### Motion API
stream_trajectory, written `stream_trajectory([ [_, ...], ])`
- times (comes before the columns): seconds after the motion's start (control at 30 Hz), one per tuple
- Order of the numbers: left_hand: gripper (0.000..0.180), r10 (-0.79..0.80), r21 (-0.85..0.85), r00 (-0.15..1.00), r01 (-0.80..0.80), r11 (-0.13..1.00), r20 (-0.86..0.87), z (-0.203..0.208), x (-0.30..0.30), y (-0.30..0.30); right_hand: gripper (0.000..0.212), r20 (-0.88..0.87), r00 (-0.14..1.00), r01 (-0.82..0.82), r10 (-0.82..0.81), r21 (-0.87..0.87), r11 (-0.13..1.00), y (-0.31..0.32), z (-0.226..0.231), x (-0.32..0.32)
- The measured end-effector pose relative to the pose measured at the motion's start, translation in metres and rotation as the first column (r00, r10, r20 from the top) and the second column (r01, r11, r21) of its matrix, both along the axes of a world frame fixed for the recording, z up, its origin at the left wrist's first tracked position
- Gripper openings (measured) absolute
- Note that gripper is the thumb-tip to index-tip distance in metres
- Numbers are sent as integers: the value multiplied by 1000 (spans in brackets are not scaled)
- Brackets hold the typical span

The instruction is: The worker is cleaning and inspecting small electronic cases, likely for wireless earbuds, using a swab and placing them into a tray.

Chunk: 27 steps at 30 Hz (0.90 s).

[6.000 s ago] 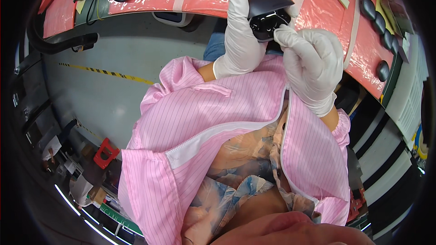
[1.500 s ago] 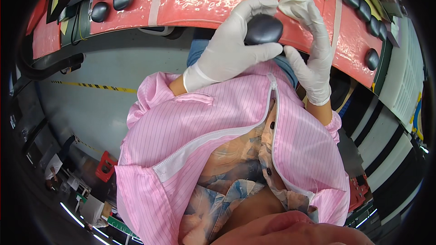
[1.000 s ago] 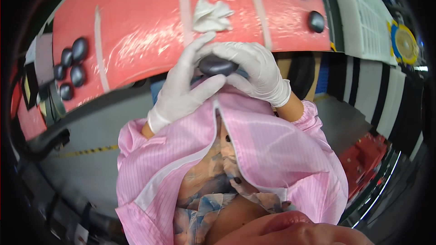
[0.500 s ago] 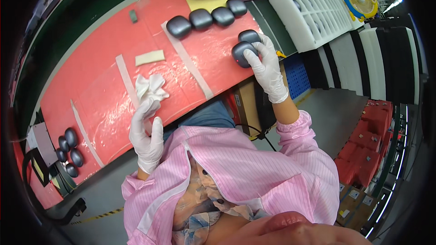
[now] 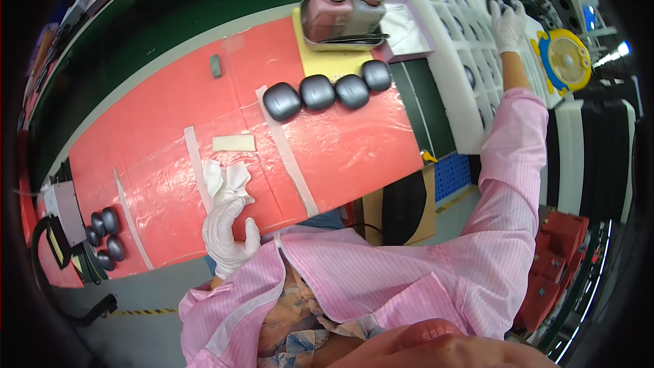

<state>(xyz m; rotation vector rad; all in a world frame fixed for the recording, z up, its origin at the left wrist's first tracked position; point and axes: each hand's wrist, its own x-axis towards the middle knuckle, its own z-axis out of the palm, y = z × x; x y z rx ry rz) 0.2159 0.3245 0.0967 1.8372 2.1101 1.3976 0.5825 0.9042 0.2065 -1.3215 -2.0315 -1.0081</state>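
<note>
My right hand (image 5: 509, 30), in a white glove, reaches out to the far end of the white foam tray (image 5: 441, 61). Dark grey rounded cases (image 5: 493, 1) show at its fingertips, partly hidden by the fingers. My gloved left hand (image 5: 230, 237) rests at the table's near edge, fingers bent and thumb apart, with nothing seen between them. Its fingertips lie against a crumpled white cloth (image 5: 229, 182). Beyond the cloth is a flat cream strip (image 5: 234, 143). A row of several glossy dark grey cases (image 5: 317, 92) stands on the red table covering (image 5: 354, 153).
Pump bottles (image 5: 328, 13) stand in a metal tray on a yellow pad (image 5: 340, 64). Beside them sits a box of white wipes (image 5: 409, 31). A yellow and blue fan (image 5: 564, 61) is right of the foam tray. More dark cases (image 5: 110, 221) cluster at the far left.
My right hand has gone from the table's right end to the far part of the foam tray, taking two dark cases off the table. My left hand stays by the cloth.
</note>
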Motion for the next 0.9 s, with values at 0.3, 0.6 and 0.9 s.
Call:
stream_trajectory([
  [0.3, 41, 53, -111, 987, -71, 991, -153, 12, 4, 10, 62, 140, 944, 321, -299, -183, 929, 155, -60, 48],
  [0.6, 36, 114, -90, 987, -125, 988, -114, 9, 8, 7, 46, -267, 948, 110, -176, -242, 964, 87, -44, -7],
  [0.9, 35, 45, 103, 999, -43, 994, -17, 5, 3, 1, 32, -544, 766, -625, 343, -503, 597, -210, -6, -130],
])
